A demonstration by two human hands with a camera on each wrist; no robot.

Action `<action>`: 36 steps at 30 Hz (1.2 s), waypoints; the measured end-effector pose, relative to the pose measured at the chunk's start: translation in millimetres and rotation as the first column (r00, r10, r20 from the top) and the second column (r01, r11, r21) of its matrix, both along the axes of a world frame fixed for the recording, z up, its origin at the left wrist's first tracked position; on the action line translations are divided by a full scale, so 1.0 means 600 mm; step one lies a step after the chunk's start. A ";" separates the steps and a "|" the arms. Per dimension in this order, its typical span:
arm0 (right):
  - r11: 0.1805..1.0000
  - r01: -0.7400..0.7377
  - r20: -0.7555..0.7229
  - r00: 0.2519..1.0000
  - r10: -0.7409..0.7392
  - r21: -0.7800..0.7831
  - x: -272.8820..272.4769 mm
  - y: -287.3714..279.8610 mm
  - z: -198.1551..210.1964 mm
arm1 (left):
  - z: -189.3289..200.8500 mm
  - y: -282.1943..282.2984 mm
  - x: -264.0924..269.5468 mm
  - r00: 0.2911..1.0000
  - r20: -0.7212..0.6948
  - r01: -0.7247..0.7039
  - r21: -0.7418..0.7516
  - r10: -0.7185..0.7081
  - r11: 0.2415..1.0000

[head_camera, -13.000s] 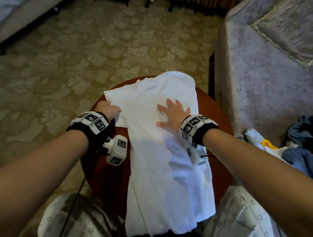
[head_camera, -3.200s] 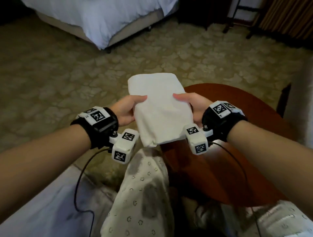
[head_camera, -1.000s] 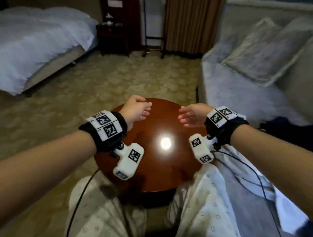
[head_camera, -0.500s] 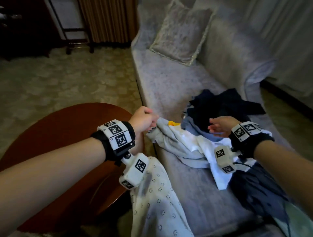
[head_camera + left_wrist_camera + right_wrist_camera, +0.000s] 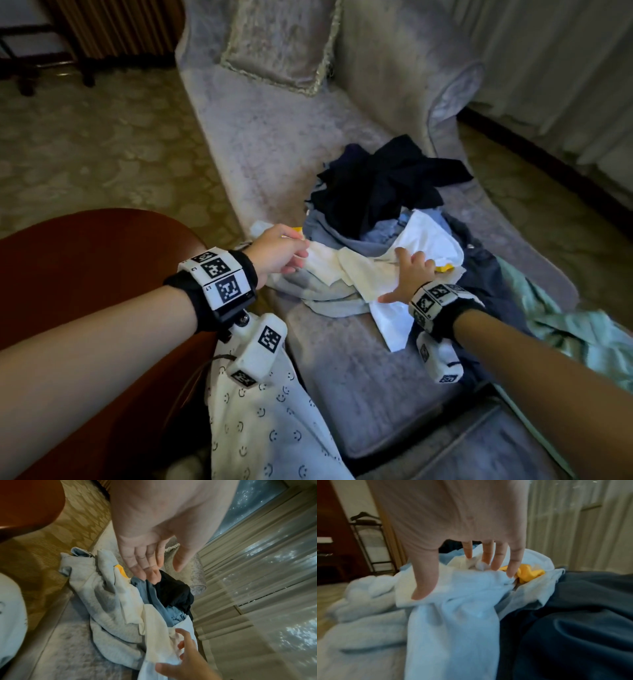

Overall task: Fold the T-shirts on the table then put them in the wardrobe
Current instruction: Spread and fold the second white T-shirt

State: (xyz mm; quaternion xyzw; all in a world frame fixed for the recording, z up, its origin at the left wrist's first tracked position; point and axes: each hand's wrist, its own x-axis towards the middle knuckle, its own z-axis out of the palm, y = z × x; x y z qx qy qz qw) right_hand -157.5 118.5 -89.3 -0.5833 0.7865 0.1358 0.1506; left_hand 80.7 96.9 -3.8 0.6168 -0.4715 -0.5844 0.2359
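Note:
A loose pile of T-shirts [image 5: 376, 236] lies on the grey sofa seat [image 5: 359, 387]. My right hand [image 5: 407, 270] is sunk into a white T-shirt [image 5: 431, 240] in the pile. Its thumb and fingers [image 5: 488, 558] bunch the white T-shirt [image 5: 453, 615] between them. My left hand [image 5: 294, 255] hovers at the pile's left edge over a cream fold, holding nothing. In the left wrist view its fingers [image 5: 145, 563] are straight above the garments. The brown round table [image 5: 85, 260] is at the lower left, with no shirt on the part in view.
A dark navy garment [image 5: 383, 185] tops the pile, with blue and grey ones [image 5: 318, 298] under it and a yellow piece [image 5: 529, 573] by my right fingers. A teal cloth [image 5: 565, 325] lies at the right. A cushion [image 5: 277, 44] leans at the sofa's far end.
Since the folded white shirt was carried off the table, I have turned to the sofa. In the last half second my right hand dropped onto the white T-shirt and my left hand opened.

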 end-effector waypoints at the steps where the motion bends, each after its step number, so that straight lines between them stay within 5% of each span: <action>1: 1.000 -0.021 -0.011 1.000 0.021 -0.004 0.005 0.001 -0.008 | -0.003 -0.001 -0.002 1.000 -0.001 0.007 0.010 -0.007 1.000; 8: 0.970 -0.238 0.067 0.968 0.241 -0.051 -0.005 -0.034 0.024 | -0.012 -0.010 -0.015 0.999 0.025 0.046 0.050 -0.047 0.998; 15: 0.918 0.016 0.341 0.931 0.131 -0.396 -0.027 -0.085 0.140 | 0.018 -0.018 -0.027 0.988 0.043 0.148 -0.016 -0.147 0.989; 21: 0.746 0.206 0.454 0.880 0.143 -0.634 -0.045 -0.130 0.281 | 0.068 -0.028 -0.026 0.986 0.032 0.168 -0.111 -0.165 0.980; 26: 0.479 0.520 0.656 0.736 0.170 -0.707 -0.043 -0.147 0.356 | 0.113 -0.031 -0.028 0.990 0.001 0.137 -0.169 -0.139 0.976; 33: 0.320 0.573 0.656 0.684 0.319 -0.754 -0.025 -0.136 0.463 | 0.159 -0.026 -0.044 0.992 -0.086 0.066 -0.253 -0.090 0.965; 36: 0.223 0.666 0.682 0.582 0.443 -0.712 -0.022 -0.124 0.520 | 0.169 -0.012 -0.058 0.989 -0.075 0.099 -0.270 -0.124 0.958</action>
